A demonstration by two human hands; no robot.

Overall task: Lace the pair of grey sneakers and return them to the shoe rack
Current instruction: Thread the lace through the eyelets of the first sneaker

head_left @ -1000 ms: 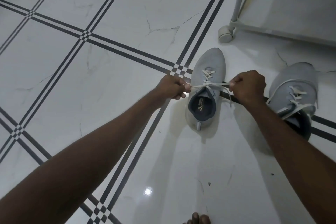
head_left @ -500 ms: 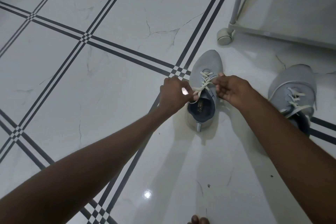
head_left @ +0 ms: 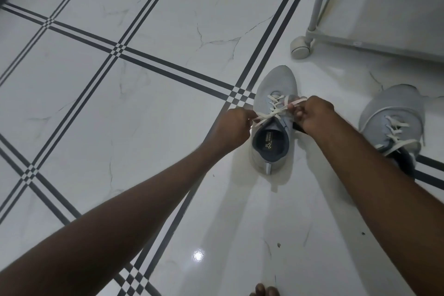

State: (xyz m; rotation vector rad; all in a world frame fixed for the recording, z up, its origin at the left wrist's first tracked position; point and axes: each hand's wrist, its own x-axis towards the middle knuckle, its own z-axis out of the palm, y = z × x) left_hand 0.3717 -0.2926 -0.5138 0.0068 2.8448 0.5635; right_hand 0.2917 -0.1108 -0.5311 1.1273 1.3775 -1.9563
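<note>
A grey sneaker point(head_left: 276, 84) stands on the white tiled floor with its toe pointing away from me and its dark opening toward me. Its white lace point(head_left: 274, 113) crosses the tongue and is stretched between my hands. My left hand point(head_left: 231, 127) pinches one lace end at the shoe's left side. My right hand point(head_left: 312, 116) grips the other lace end at the shoe's right side, slightly farther from me. The second grey sneaker point(head_left: 394, 113) stands at the right, laced, its heel partly hidden by my right forearm.
A white shoe rack point(head_left: 319, 2) on a caster wheel point(head_left: 300, 49) stands at the top right, just beyond the sneakers. Dark stripes cross the glossy floor tiles. Toes of a bare foot point(head_left: 264, 291) show at the bottom edge.
Half a second ago my hands were close together over the tongue; now they have pulled apart, drawing the lace taut across the shoe. The sneakers have not moved.
</note>
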